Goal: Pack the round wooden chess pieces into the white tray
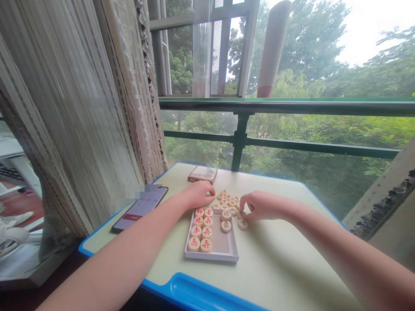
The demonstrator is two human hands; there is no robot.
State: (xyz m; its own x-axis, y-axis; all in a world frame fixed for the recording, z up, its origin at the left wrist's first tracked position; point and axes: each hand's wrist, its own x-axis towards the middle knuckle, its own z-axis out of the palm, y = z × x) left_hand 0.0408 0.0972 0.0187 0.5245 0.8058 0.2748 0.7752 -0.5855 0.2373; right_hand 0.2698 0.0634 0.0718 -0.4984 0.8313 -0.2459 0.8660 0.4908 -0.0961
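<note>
A shallow white box tray (212, 256) lies on the table with wooden Chinese chess pieces in it. Red-marked pieces (206, 233) fill two columns on its left, and two dark-marked pieces (226, 226) sit at its upper right. My left hand (201, 194) is over the tray's far left corner, fingers curled; what they hold, if anything, is hidden. To the right of the tray, my right hand (261, 204) has thumb and forefinger bent down onto a Chinese chess piece (241, 214). Just in front of it lies another piece (242, 223). Several loose dark-marked pieces (228, 200) cluster between my hands.
A flat box (202, 173) rests at the table's far edge. On the left lies a phone (139, 210) showing a timer. The pale tabletop (285, 263) has a blue rim with a molded groove (207, 293) in front. Curtains hang left; a green railing (240, 138) stands behind.
</note>
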